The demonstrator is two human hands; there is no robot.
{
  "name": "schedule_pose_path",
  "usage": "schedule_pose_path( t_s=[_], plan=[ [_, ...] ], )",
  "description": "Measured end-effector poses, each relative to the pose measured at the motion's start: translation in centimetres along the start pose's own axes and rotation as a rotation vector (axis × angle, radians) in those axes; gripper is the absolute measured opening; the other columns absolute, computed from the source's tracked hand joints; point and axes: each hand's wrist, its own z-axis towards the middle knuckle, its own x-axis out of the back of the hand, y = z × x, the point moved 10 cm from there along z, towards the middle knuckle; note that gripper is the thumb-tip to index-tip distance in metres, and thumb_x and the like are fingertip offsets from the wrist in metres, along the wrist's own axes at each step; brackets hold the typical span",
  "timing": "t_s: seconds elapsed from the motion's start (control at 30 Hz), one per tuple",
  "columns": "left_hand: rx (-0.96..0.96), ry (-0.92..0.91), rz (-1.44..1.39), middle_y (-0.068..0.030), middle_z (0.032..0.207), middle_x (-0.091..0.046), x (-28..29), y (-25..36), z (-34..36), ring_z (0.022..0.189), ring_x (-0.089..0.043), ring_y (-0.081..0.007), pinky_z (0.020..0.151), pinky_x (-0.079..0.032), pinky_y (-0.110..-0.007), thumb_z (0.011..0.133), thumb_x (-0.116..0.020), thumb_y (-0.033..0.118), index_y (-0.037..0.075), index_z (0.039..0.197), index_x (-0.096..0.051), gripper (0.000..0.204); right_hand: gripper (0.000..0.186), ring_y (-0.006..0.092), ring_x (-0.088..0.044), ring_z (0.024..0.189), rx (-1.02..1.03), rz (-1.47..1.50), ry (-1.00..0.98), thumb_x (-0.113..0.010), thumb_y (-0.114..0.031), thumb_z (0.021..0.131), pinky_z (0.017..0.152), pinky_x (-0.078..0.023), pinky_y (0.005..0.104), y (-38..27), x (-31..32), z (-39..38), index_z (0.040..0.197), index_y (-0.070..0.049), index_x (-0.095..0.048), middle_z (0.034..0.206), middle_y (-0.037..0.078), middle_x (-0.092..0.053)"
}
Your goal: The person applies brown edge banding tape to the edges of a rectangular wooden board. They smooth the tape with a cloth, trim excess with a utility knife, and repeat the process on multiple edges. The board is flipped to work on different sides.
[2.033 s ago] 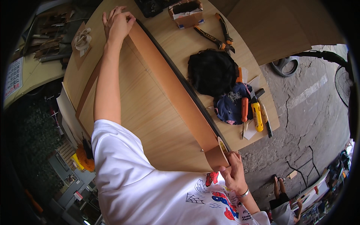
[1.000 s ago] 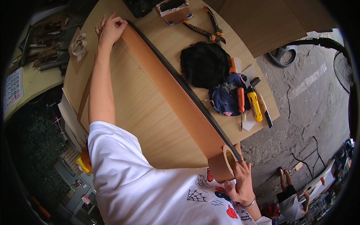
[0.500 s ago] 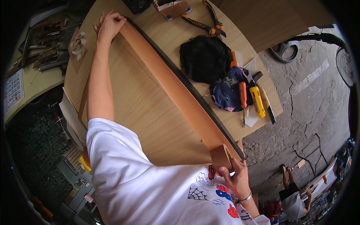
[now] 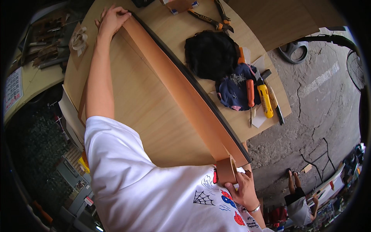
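Pinching the far end of a long brown strip [image 4: 170, 78] between thumb and fingers, the left hand [image 4: 113, 22] was outstretched over the desk [image 4: 166, 135]. The right hand [image 4: 245, 189], fingers curled, gripped a roll of brown tape [image 4: 225, 171] at the strip's near end, close to the white shirt [image 4: 123, 181]. The strip ran slantwise beside a black edge [image 4: 201, 95]; pliers [image 4: 205, 18] and a yellow knife [image 4: 265, 101] lay beyond.

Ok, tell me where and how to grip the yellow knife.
Probably best by the yellow handle, pinched across its sides, from above on the near side: that end lies nearer, while the metal blade points away.
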Motion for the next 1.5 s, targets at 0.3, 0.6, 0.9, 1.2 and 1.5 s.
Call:
schedule_pose_path(
  t_s=[0.3, 0.6, 0.9, 1.2, 1.5],
  plan=[
    [0.005, -0.012, 0.052, -0.0066, 0.168, -0.037, -1.0, -1.2, 0.8, 0.156, -0.025, -0.0419, 0.114, -0.012, -0.078, 0.082, -0.075, 0.063, 0.028, 0.116, -0.077, 0.048, 0.047, 0.0366, -0.061, 0.104, -0.040, 0.043, -0.013, -0.072, -0.044, 0.086, 0.097, -0.037, 0.0556, 4.2, -0.6, -2.7, 0.096, 0.002, -0.065, 0.094, 0.020, -0.067],
    [0.020, 0.004, 0.033, -0.0083, 0.169, -0.033, -1.2, -1.4, 0.4, 0.157, -0.021, -0.0422, 0.116, -0.007, -0.077, 0.081, -0.075, 0.066, 0.030, 0.121, -0.076, 0.055, 0.042, 0.0356, -0.060, 0.063, -0.343, -0.074, 0.157, -0.078, -0.043, 0.087, 0.082, -0.037, 0.0457, 9.8, -0.5, -6.0, 0.081, -0.003, -0.064, 0.068, 0.014, -0.065],
    [-0.075, 0.011, 0.208, -0.0086, 0.169, -0.034, 0.1, 0.9, -0.1, 0.157, -0.021, -0.0411, 0.119, -0.009, -0.074, 0.080, -0.076, 0.064, 0.030, 0.123, -0.076, 0.055, 0.050, 0.0353, -0.049, 0.067, -0.125, 0.089, 0.206, -0.076, -0.040, 0.090, 0.084, -0.035, 0.0447, 11.5, -1.4, -7.2, 0.069, -0.004, -0.049, 0.065, 0.015, -0.050],
    [-0.179, 0.172, 0.201, -0.0072, 0.166, -0.040, 1.8, 3.5, -2.3, 0.157, -0.025, -0.0380, 0.122, -0.011, -0.070, 0.079, -0.077, 0.064, 0.028, 0.114, -0.081, 0.050, 0.049, 0.0355, -0.040, 0.070, -0.103, 0.033, 0.366, -0.068, -0.041, 0.096, 0.083, -0.035, 0.0449, 12.9, 0.9, -7.4, 0.075, -0.002, -0.047, 0.065, 0.015, -0.043],
    [-0.148, 0.126, 0.156, -0.0050, 0.168, -0.035, 1.5, 4.8, -4.9, 0.158, -0.022, -0.0362, 0.124, -0.007, -0.067, 0.079, -0.076, 0.068, 0.027, 0.121, -0.079, 0.059, 0.047, 0.0325, -0.037, 0.069, -0.144, 0.033, 0.372, -0.066, -0.045, 0.097, 0.081, -0.036, 0.0418, 14.2, 2.3, -6.9, 0.083, -0.001, -0.056, 0.067, 0.014, -0.045]
  ],
)
